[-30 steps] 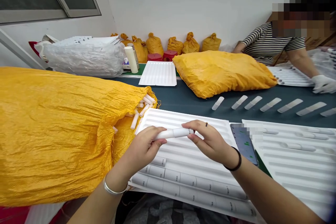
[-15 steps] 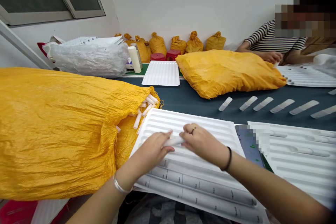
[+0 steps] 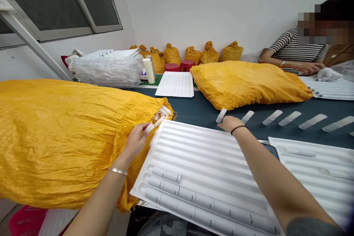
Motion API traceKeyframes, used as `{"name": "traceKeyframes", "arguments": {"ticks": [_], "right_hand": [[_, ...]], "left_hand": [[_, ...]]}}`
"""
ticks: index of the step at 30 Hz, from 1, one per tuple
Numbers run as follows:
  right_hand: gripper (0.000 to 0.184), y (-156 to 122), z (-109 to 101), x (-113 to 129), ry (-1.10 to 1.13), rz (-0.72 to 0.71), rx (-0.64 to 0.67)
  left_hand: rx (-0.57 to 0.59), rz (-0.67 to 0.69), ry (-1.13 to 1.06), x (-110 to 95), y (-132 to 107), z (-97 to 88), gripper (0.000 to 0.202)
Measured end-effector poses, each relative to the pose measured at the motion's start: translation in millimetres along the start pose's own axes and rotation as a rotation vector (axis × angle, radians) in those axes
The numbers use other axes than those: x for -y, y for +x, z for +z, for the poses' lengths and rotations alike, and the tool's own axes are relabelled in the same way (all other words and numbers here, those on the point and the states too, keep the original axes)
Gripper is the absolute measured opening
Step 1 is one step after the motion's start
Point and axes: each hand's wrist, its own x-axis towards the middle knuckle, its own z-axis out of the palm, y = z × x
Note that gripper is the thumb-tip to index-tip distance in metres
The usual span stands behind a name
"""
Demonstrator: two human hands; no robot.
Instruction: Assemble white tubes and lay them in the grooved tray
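Note:
My left hand (image 3: 136,141) is closed around a short white plastic tube (image 3: 149,128) at the mouth of a yellow woven sack (image 3: 69,136). More white tubes (image 3: 163,112) show in the sack's opening. Stretched forward to the dark belt (image 3: 190,108), my right hand (image 3: 232,123) is at the lower end of a frosted tube (image 3: 221,115) that stands there. Its fingers are partly hidden, but they appear closed on that tube. Between my arms lies a white grooved tray (image 3: 199,151), with printed grey-white tubes (image 3: 177,202) lying in its nearest grooves.
Several frosted tubes (image 3: 272,117) stand in a row on the belt. A second grooved tray (image 3: 304,169) lies at the right. Across the belt are a full yellow sack (image 3: 249,83), another white tray (image 3: 174,84) and a co-worker in a striped top (image 3: 284,42).
My hands were together over the tray with a white tube; now they are apart, left at the sack, right at the belt. Another tube stands at the row's left end. The view has tilted up.

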Motion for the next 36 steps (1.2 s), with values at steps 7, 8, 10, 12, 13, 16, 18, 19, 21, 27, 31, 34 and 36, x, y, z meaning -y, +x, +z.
{"name": "traceKeyframes", "arguments": {"ticks": [7, 8, 10, 12, 13, 16, 18, 19, 21, 27, 31, 34, 36], "right_hand": [[0.017, -110, 80, 117, -0.159, -0.267, 0.599], [0.019, -121, 87, 126, -0.215, -0.316, 0.654], [0.020, -132, 90, 132, -0.281, -0.382, 0.698], [0.018, -130, 82, 127, -0.209, -0.353, 0.612], [0.018, -126, 76, 123, -0.124, -0.299, 0.545], [0.024, -108, 53, 111, 0.271, -0.097, 0.345], [0.027, -96, 37, 107, 0.477, -0.086, 0.275], [0.029, -92, 29, 107, 0.511, -0.134, 0.240], [0.030, -87, 15, 107, 0.456, -0.296, 0.178], [0.037, -85, -5, 110, 0.211, -0.644, 0.168], [0.039, -88, -6, 108, 0.207, -0.636, 0.067], [0.037, -90, -6, 105, 0.233, -0.601, 0.087], [0.034, -92, -5, 103, 0.230, -0.559, 0.119]], "left_hand": [[-0.064, 0.453, -0.349, -56, -32, 1.3, 0.026], [-0.047, 0.469, -0.375, -61, -33, 3.1, 0.028], [-0.010, 0.467, -0.382, -67, -35, 5.0, 0.030], [0.041, 0.434, -0.352, -69, -37, 4.7, 0.031], [0.076, 0.409, -0.336, -68, -39, 3.9, 0.031], [0.198, 0.348, -0.289, -68, -44, 0.8, 0.035], [0.252, 0.357, -0.254, -71, -47, -1.3, 0.038], [0.267, 0.372, -0.233, -74, -49, -2.5, 0.040], [0.276, 0.404, -0.184, -80, -51, -4.9, 0.041], [0.166, 0.582, -0.159, -91, -56, -7.0, 0.044], [0.178, 0.400, -0.281, -92, -57, -8.4, 0.043], [0.230, 0.321, -0.313, -93, -58, -11.6, 0.027], [0.192, 0.355, -0.284, -95, -59, -13.2, 0.026]]}}
